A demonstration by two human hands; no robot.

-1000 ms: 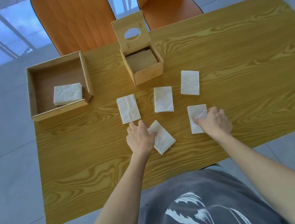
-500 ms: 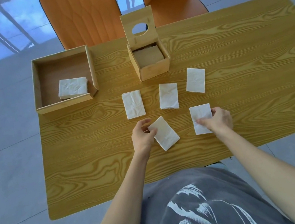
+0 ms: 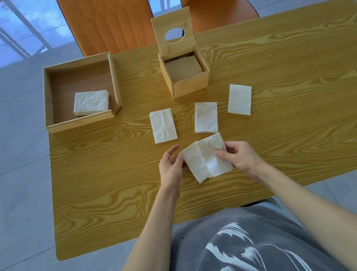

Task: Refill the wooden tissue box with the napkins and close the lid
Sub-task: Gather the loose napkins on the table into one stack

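left hand [image 3: 171,169] and right hand [image 3: 240,158] each pinch a folded napkin [image 3: 206,158], overlapped. wooden tissue box [image 3: 184,74] lid [image 3: 173,32] stands open.

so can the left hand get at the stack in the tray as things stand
Probably yes. The tray is open on top and nothing lies between it and the left hand, though that hand would first have to let go of the napkins it shares with the right hand.

Wooden table [image 3: 315,135], two orange chairs [image 3: 108,16], open tray [image 3: 46,96]
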